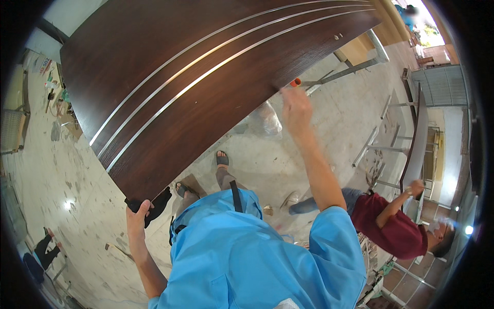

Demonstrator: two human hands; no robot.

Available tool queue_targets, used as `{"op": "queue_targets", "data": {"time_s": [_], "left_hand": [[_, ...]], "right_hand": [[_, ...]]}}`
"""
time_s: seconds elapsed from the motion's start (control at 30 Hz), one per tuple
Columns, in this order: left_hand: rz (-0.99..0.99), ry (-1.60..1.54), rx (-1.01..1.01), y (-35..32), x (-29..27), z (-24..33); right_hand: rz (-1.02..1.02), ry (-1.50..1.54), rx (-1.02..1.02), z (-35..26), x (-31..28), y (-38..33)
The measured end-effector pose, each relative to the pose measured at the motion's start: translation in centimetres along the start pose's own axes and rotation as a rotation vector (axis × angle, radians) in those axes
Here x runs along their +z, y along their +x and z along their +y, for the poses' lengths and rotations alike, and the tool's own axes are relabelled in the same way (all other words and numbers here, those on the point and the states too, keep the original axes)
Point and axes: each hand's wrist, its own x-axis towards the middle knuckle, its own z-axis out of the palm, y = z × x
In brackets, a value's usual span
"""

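A large dark brown door panel with three silvery inlaid strips lies slantwise before me. My left hand is closed on a black cloth at the panel's near left corner, with the thumb up. Along the near long edge, my right hand is closed, its fingers smeared by motion. A dark blur shows at its fingertips by the panel's edge; what it holds, if anything, I cannot make out. Just beyond that hand is a small orange-red object, partly hidden.
Metal stand legs support the panel's far right end. Clear plastic wrapping lies on the floor below. At right, a person in a dark red shirt stands by another panel on metal trestles. Tools lie on the far left floor.
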Motion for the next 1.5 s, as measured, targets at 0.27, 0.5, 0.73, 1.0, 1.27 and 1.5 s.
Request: {"op": "queue_targets", "data": {"time_s": [0.27, 0.5, 0.73, 1.0, 1.27, 1.5], "left_hand": [[-0.009, -0.022, -0.004, -0.2, 0.1, 0.1], [0.003, -0.008, -0.006, -0.2, 0.2, 0.3], [-0.013, 0.018, -0.003, 0.1, 0.0, 0.0], [0.020, -0.001, -0.021, -0.1, 0.3, -0.1], [-0.006, 0.003, -0.004, -0.2, 0.2, 0.1], [-0.006, -0.033, 0.003, -0.5, 0.2, 0.7]], "right_hand": [[0.101, 0.074, 0.047, -1.1, 0.5, -0.1], [-0.038, 0.176, 0.018, -3.2, 0.2, -1.1], [0.077, -0.002, 0.200, -1.3, -0.2, 0.5], [-0.139, 0.376, -0.061, -8.8, -0.5, -2.0], [-0.069, 0.100, -0.041, -7.1, -0.1, -0.9], [0.298, 0.174, 0.386, 0.6, 2.8, -1.2]]}}
